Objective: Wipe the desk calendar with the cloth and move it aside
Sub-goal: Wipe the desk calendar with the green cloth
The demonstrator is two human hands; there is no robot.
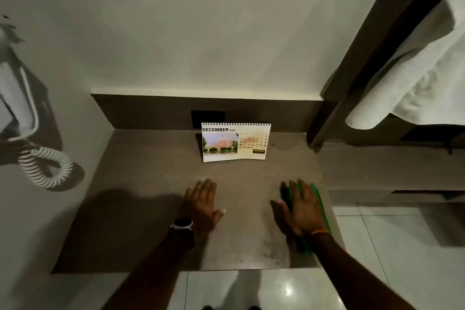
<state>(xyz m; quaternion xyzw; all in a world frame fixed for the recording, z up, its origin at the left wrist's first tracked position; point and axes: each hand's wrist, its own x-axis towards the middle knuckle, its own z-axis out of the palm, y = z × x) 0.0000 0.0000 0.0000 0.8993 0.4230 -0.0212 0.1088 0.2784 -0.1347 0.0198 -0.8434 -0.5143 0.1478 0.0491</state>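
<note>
A brown counter [156, 184] fills the corner. The desk calendar [236, 141] stands upright at its back edge, showing December. The right hand [303, 205] lies flat, fingers spread, on a green cloth [317, 199]. The left hand [202, 202] rests flat and empty, well short of the calendar.

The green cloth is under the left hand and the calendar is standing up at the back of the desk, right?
Not quite. The head view shows the green cloth under the right hand, not the left. The left hand lies flat on the bare desk. The calendar does stand upright at the back of the desk.
</note>
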